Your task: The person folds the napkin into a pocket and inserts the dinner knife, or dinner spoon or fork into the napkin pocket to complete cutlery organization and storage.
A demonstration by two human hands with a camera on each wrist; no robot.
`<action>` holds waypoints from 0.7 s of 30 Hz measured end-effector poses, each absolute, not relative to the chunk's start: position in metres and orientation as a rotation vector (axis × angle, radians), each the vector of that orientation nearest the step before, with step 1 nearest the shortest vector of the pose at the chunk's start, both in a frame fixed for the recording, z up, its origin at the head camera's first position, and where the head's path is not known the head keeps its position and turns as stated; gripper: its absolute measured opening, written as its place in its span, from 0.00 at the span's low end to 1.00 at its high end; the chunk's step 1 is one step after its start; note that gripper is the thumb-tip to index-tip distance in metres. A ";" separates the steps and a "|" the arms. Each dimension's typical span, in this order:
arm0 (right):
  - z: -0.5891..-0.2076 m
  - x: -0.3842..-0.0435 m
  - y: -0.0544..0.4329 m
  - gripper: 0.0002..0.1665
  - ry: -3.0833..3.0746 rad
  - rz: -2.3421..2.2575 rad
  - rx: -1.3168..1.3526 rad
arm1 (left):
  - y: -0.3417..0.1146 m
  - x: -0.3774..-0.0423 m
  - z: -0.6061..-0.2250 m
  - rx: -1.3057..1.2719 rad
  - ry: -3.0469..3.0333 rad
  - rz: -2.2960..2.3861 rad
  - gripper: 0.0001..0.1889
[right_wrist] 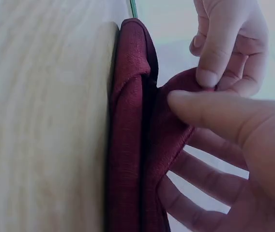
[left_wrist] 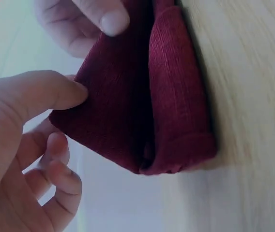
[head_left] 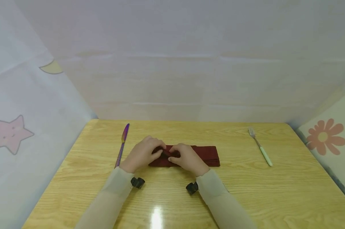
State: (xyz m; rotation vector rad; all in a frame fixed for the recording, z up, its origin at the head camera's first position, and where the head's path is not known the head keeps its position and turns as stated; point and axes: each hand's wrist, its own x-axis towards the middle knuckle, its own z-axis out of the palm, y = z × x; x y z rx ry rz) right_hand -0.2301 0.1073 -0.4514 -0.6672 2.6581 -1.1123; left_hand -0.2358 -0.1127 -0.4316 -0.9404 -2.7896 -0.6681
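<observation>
A dark red cloth napkin (head_left: pixel 208 155), folded into a long strip, lies on the table in front of the person. At its left end a raised flap (left_wrist: pixel 111 96) stands up from the lower layers. My left hand (head_left: pixel 145 152) pinches this flap near its corner between thumb and fingers. Close beside it, my right hand (head_left: pixel 188 159) pinches the same flap, its thumb (right_wrist: pixel 200 106) on the near face and the fingers behind. In the left wrist view a dark gap shows between the flap and the thick folded layer (left_wrist: pixel 181 96).
To the left lies a purple knife (head_left: pixel 122 146) with a shiny blade. A fork (head_left: pixel 261 148) with a pale green handle is on the right. The wooden table (head_left: pixel 298 190) is bordered by pale hanging cloth (head_left: pixel 189 79) at the back and sides.
</observation>
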 end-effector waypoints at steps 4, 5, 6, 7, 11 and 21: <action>-0.454 -0.231 0.108 0.11 2.615 -1.237 -0.611 | -0.119 -0.237 -0.429 -0.859 -2.821 -0.777 0.06; -0.455 -0.231 0.109 0.10 2.604 -1.267 -0.599 | -0.122 -0.237 -0.427 -0.825 -2.846 -0.802 0.05; -0.455 -0.231 0.109 0.09 2.598 -1.292 -0.588 | -0.125 -0.238 -0.425 -0.801 -2.871 -0.832 0.05; -0.456 -0.232 0.109 0.10 2.589 -1.316 -0.575 | -0.127 -0.238 -0.424 -0.777 -2.902 -0.852 0.05; -0.455 -0.232 0.109 0.12 2.570 -1.370 -0.530 | -0.135 -0.241 -0.423 -0.819 -3.032 -0.846 0.03; -0.458 -0.232 0.107 0.12 2.536 -1.425 -0.507 | -0.133 -0.244 -0.439 -1.121 -3.050 -0.622 0.10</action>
